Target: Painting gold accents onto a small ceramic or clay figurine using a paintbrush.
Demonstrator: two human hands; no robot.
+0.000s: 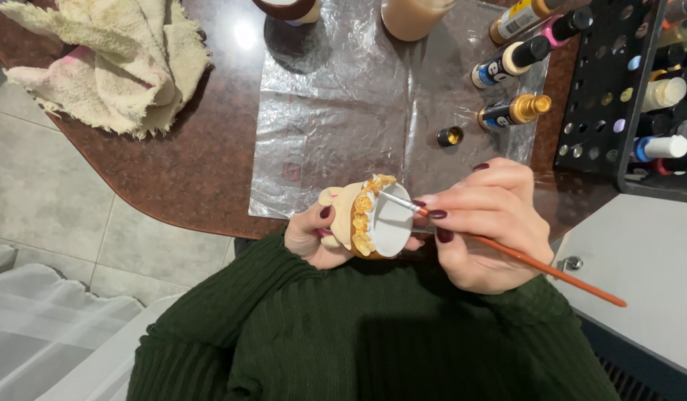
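Note:
My left hand (312, 239) grips a small cream-coloured ceramic figure (369, 217) with a white round base and a rim of gold-painted flowers, held tilted on its side just off the table's edge. My right hand (492, 223) pinches a thin orange-handled paintbrush (536, 266), its tip resting on the gold flower rim near the top of the figure. Both sleeves are dark green knit.
A clear plastic sheet (343, 104) covers the brown stone table (187, 171). An open gold paint bottle (514, 112) and its cap (450, 136) lie on it, with other paint bottles (510, 61). A black paint rack (625, 96) stands right, a cream towel (106, 59) far left.

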